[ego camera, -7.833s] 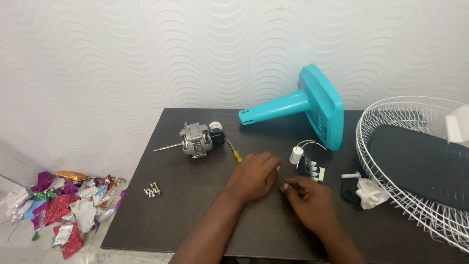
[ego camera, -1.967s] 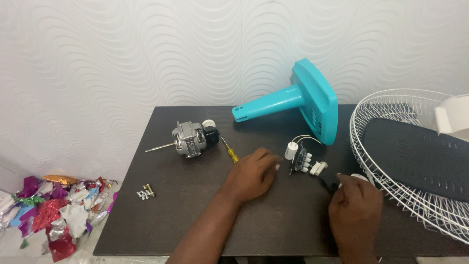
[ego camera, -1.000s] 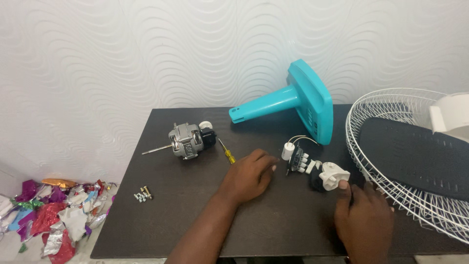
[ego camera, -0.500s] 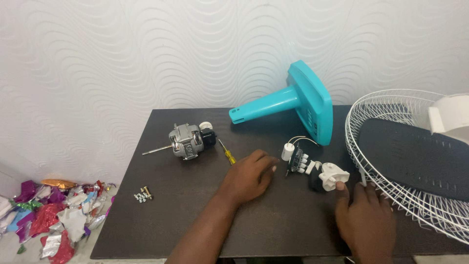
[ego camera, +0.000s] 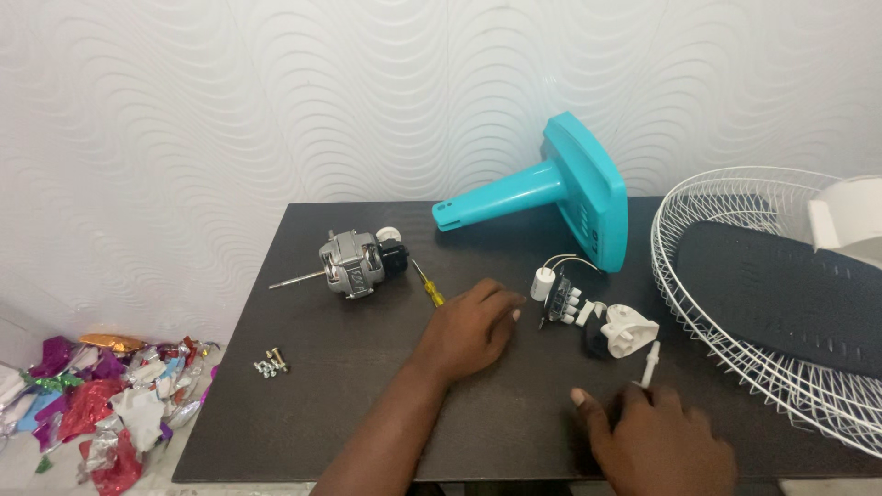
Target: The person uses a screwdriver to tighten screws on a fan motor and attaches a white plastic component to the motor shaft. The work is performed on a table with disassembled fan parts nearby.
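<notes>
My left hand [ego camera: 469, 331] lies flat on the dark table [ego camera: 367, 395], fingers together, just left of a small switch block with wires and a white capacitor [ego camera: 559, 292]. My right hand [ego camera: 657, 441] rests near the front edge, fingertips touching a thin white rod [ego camera: 650, 364]. A white plastic part on a black knob [ego camera: 620, 332] lies between the two hands. Neither hand grips anything.
A fan motor with a shaft [ego camera: 349, 264] and a yellow-handled screwdriver [ego camera: 426, 285] lie at the left. Several screws [ego camera: 268, 364] sit near the left edge. A teal fan base [ego camera: 560, 188] lies on its side; a white wire guard [ego camera: 763, 294] with a dark blade fills the right. Shiny scraps [ego camera: 92, 395] litter the floor.
My right hand brought the white part and rod to the table by the switch block, let go, then drew back toward the front edge. My left hand stayed in place.
</notes>
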